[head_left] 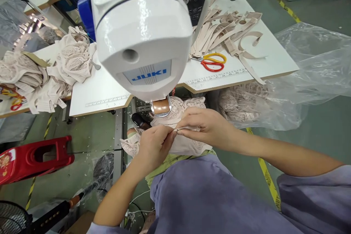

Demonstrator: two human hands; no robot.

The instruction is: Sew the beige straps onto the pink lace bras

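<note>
Beige lace garment (pixel 189 147) lies bunched at the centre of the frame, just below a white sewing machine (pixel 145 40). Over it, the left hand (pixel 154 144) and right hand (pixel 204 128) nearly meet, thumbs and fingers pinching a thin fabric edge (pixel 177 129) between them. The step in hand appears to be lining up or folding that edge; the next move likely calls for an even, steady pinch. Scissors (pixel 203 59) and loose straps (pixel 219 31) rest on the tabletop (pixel 274 60), upper right.
</note>
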